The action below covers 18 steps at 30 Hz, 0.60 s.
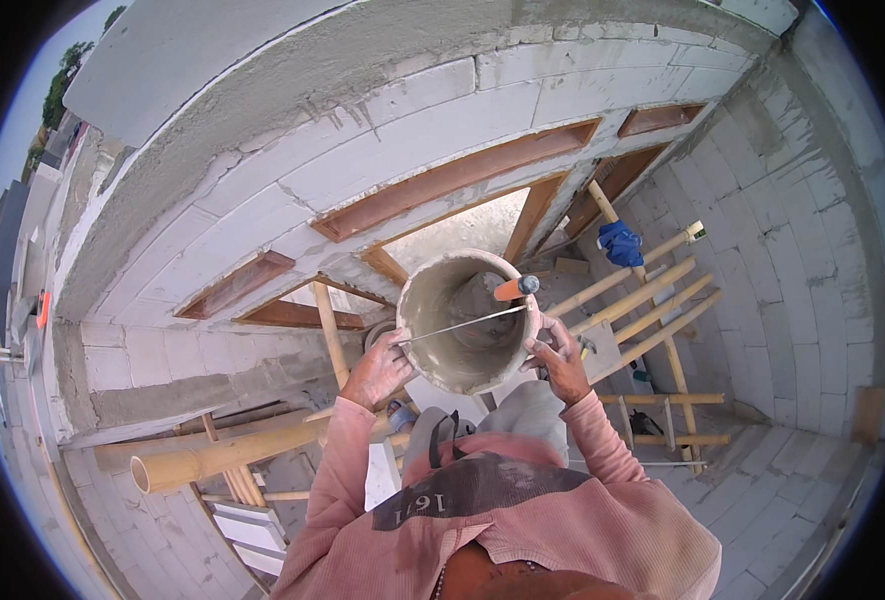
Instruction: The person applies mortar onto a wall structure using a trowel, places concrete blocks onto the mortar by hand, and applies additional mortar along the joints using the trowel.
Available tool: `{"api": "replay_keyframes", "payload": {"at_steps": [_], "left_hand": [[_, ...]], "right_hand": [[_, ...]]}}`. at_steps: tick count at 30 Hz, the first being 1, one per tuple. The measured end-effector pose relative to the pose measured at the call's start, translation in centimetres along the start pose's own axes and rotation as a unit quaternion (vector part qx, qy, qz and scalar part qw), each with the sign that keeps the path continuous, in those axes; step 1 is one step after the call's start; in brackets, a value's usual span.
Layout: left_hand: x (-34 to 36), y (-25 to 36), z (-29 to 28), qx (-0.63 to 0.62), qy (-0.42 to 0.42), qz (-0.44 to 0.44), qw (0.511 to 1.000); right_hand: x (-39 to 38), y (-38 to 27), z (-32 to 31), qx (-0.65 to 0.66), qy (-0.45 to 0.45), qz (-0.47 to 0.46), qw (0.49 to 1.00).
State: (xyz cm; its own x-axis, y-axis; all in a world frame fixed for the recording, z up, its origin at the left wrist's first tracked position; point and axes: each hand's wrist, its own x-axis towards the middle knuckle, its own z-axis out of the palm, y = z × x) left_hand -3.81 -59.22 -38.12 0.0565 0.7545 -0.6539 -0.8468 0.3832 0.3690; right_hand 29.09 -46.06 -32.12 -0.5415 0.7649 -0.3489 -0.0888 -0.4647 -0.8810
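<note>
Right in front of me is a mortar-smeared bucket (419, 300), seen from above into its mouth. Grey wet mortar (477, 330) lies in the bottom. A thin wire handle (462, 326) crosses the opening. A tool with an orange and dark handle (517, 288), probably a trowel, leans on the far right rim; its blade is hidden or lost in the mortar. My left hand (378, 372) grips the bucket's left rim near the end of the wire. On the opposite side, my right hand (560, 362) is closed on the rim, fingers curled round the outside.
Bamboo poles (622, 295) form a scaffold at right, with a blue cloth (619, 243) on one. A thick bamboo pole (222, 452) extends at lower left. Ahead stands a block wall (402, 130) with wooden frames (452, 180). A long drop shows below the poles.
</note>
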Motion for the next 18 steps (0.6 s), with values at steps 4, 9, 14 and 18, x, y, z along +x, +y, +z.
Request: {"api": "replay_keyframes", "payload": {"at_steps": [4,9,14,18], "left_hand": [[-2.5,-4.2,1.4,0.006,-0.017,-0.047,0.999],[-2.4,-10.0,4.1,-0.214,0.056,0.024,0.975],[-4.3,-7.7,6.7,-0.122,-0.04,-0.017,0.992],[-2.0,-9.6,1.7,0.0,0.045,0.083,0.996]], "right_hand": [[-0.7,0.3,1.9,0.049,0.016,0.002,0.999],[-0.8,1.4,3.9,0.057,-0.018,-0.003,0.998],[-1.2,-0.3,2.4,0.018,-0.019,0.062,0.998],[-0.6,-2.7,-0.6,-0.411,0.148,-0.206,0.876]]}}
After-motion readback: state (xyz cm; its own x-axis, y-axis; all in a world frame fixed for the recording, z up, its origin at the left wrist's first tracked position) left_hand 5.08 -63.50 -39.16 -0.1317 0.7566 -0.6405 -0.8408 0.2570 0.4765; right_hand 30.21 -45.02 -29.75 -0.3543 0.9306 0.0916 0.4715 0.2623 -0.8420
